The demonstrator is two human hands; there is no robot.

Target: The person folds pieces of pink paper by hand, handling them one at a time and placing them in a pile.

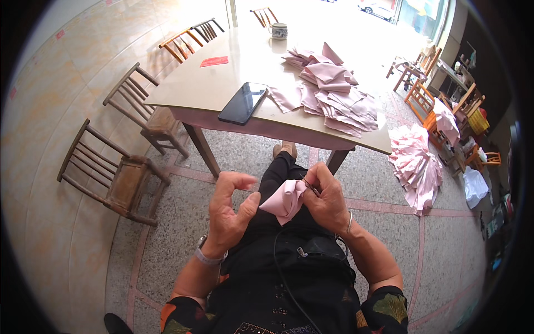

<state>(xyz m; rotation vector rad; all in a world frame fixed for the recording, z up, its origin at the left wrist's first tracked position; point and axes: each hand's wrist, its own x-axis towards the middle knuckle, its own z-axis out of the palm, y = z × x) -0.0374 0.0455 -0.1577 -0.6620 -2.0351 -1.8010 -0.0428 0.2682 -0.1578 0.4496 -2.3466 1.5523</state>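
Pinched in my right hand (325, 196) is a small folded piece of pink cloth (283, 202), which hangs above my lap. A small dark metal tool (311, 186), perhaps thread snips, shows between the same fingers; most of it is hidden. My left hand (233, 211) is just left of the cloth, its thumb and index finger apart and nothing between them. Beyond my hands, a loose pile of pink cloth pieces (333, 89) lies on the table (250, 71). A dark smartphone (243, 103) rests at the table's near edge.
A patterned mug (279, 31) and a red paper strip (214, 61) are on the table. Wooden chairs (119, 179) line the left wall. At right, a heap of pink cloth (415, 167) spreads over the floor near a white plastic bag (474, 188). A cable (280, 267) crosses my lap.
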